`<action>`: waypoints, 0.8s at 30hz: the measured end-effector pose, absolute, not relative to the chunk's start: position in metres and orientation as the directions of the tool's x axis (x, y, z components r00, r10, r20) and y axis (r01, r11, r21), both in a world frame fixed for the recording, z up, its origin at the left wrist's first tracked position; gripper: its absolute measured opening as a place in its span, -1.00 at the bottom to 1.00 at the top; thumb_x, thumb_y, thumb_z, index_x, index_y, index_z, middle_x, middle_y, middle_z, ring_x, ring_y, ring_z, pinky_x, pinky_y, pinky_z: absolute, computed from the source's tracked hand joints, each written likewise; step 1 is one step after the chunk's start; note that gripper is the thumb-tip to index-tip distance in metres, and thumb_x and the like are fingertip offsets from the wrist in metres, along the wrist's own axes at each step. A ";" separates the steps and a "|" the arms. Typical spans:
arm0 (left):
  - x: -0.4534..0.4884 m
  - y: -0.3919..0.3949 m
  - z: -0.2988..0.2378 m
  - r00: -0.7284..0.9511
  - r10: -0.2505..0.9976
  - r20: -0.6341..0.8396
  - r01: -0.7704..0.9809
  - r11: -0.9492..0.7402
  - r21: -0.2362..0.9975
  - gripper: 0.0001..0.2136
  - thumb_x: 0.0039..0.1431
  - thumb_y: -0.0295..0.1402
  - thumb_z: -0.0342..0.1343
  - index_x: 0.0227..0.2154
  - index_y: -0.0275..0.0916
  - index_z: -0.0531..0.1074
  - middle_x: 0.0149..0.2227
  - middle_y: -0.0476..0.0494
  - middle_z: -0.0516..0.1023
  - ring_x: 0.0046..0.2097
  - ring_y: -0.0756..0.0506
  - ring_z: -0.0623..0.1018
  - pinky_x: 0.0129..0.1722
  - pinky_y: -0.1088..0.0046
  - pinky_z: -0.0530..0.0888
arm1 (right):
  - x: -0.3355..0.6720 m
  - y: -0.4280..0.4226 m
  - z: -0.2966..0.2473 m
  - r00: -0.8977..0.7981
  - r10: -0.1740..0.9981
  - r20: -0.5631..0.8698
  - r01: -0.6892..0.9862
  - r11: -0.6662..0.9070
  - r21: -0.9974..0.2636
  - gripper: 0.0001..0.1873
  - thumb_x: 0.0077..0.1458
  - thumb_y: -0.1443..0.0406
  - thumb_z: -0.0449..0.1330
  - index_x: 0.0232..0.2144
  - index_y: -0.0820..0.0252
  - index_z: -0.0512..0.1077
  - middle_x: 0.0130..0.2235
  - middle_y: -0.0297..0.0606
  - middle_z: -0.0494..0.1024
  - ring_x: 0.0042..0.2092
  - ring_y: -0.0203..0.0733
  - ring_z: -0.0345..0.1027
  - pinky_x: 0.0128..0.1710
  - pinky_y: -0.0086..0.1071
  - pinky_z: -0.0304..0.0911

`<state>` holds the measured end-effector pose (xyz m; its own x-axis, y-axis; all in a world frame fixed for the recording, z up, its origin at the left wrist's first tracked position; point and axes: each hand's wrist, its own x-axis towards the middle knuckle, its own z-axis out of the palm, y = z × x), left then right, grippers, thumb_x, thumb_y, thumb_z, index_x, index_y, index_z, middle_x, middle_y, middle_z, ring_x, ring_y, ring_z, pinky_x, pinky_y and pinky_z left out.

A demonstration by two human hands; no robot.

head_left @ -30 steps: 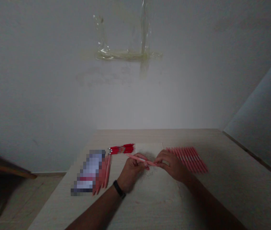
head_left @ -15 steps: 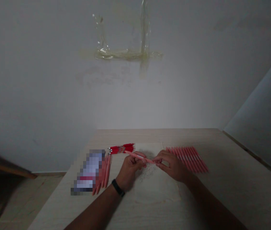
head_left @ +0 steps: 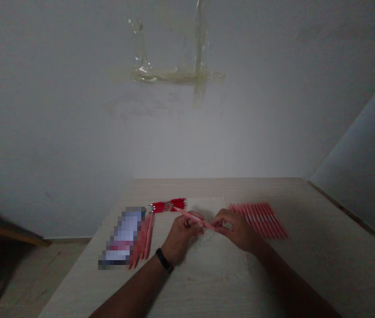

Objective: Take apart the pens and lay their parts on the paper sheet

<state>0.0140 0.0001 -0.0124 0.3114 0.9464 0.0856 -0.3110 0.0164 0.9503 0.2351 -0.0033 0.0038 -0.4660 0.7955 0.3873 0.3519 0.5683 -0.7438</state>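
A slim pink pen (head_left: 187,214) is held at a slant between my two hands, above a pale sheet (head_left: 217,265) with dark specks on it. My left hand (head_left: 183,232), with a black band on its wrist, is closed around the pen's middle. At the pen's lower right end, my right hand (head_left: 235,227) pinches it between thumb and fingers. A row of similar pink pens (head_left: 260,221) lies side by side just right of my right hand. Left of my hands are a bundle of red pens (head_left: 167,206) and several loose pink barrels (head_left: 146,238).
A pixelated flat object (head_left: 121,238) lies beside the loose pink barrels. The light wooden table (head_left: 306,265) meets a grey wall (head_left: 223,145) at the back. Clear tape (head_left: 167,77) is stuck on the wall. Dark furniture (head_left: 1,251) stands on the floor at the left.
The pen's right end has dipped slightly, and my right fingers have shifted a little on it. My left hand has barely moved; the things on the table stay put.
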 end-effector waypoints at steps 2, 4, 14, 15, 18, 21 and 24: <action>0.015 0.000 -0.014 0.306 0.948 0.090 -0.320 0.013 0.947 -0.76 0.04 -0.29 0.36 -0.29 -0.31 0.51 -0.50 -0.01 0.52 -0.48 0.04 0.42 -0.45 0.54 0.29 | 0.235 -0.004 0.005 -0.471 0.796 0.379 0.343 0.562 -0.753 -0.84 0.24 0.21 0.22 -0.19 0.14 0.51 -0.26 -0.26 0.52 -0.21 -0.20 0.40 -0.17 -0.34 0.27; 0.015 0.000 -0.014 0.287 0.953 0.100 -0.310 -0.006 0.951 -0.76 0.04 -0.29 0.37 -0.29 -0.30 0.52 -0.49 -0.02 0.52 -0.46 0.03 0.41 -0.43 0.53 0.28 | 0.234 -0.006 0.007 -0.473 0.800 0.370 0.347 0.555 -0.756 -0.79 0.22 0.22 0.23 -0.10 0.13 0.49 -0.20 -0.24 0.54 -0.18 -0.19 0.40 -0.15 -0.33 0.27; 0.005 0.008 -0.005 0.131 0.985 0.115 -0.237 -0.082 0.968 -0.77 -0.02 -0.26 0.38 -0.36 -0.26 0.51 -0.49 0.04 0.42 -0.43 0.03 0.35 -0.40 0.52 0.25 | 0.251 0.008 0.007 -0.254 0.899 0.356 0.376 0.431 -0.820 -0.82 0.20 0.17 0.21 -0.26 0.16 0.50 -0.41 -0.32 0.50 -0.38 -0.26 0.32 -0.40 -0.42 0.18; 0.005 0.008 -0.005 0.137 0.984 0.116 -0.223 -0.084 0.971 -0.77 -0.01 -0.25 0.37 -0.40 -0.27 0.49 -0.51 0.04 0.40 -0.44 0.03 0.34 -0.41 0.52 0.24 | 0.252 0.009 0.005 -0.223 0.906 0.359 0.304 0.415 -0.857 -0.81 0.19 0.16 0.22 -0.26 0.16 0.48 -0.41 -0.33 0.50 -0.39 -0.26 0.33 -0.40 -0.42 0.19; 0.009 0.003 -0.005 0.221 0.966 0.135 -0.122 -0.110 0.986 -0.74 0.01 -0.22 0.36 -0.47 -0.29 0.45 -0.52 0.01 0.40 -0.46 0.03 0.33 -0.45 0.53 0.21 | 0.247 0.008 0.000 -0.187 0.909 0.373 0.085 0.393 -0.916 -0.76 0.20 0.12 0.20 -0.24 0.17 0.44 -0.43 -0.33 0.49 -0.40 -0.25 0.35 -0.39 -0.41 0.25; 0.012 -0.005 -0.004 0.339 0.922 0.189 0.104 -0.237 0.966 -0.77 0.11 -0.20 0.29 -0.43 -0.28 0.47 -0.48 -0.05 0.46 -0.43 -0.01 0.38 -0.41 0.49 0.27 | 0.237 0.005 -0.005 -0.269 0.893 0.360 0.111 0.400 -0.910 -0.74 0.21 0.10 0.18 -0.25 0.18 0.46 -0.41 -0.30 0.50 -0.39 -0.25 0.36 -0.38 -0.39 0.26; 0.011 -0.009 -0.007 0.453 0.848 0.273 0.374 -0.459 0.806 -0.80 0.12 -0.26 0.28 -0.22 -0.21 0.52 -0.24 -0.15 0.54 -0.20 -0.13 0.47 -0.18 0.36 0.38 | 0.238 0.008 -0.007 -0.243 0.900 0.362 0.270 0.421 -0.866 -0.75 0.22 0.13 0.17 -0.27 0.19 0.48 -0.34 -0.26 0.54 -0.35 -0.24 0.38 -0.36 -0.40 0.26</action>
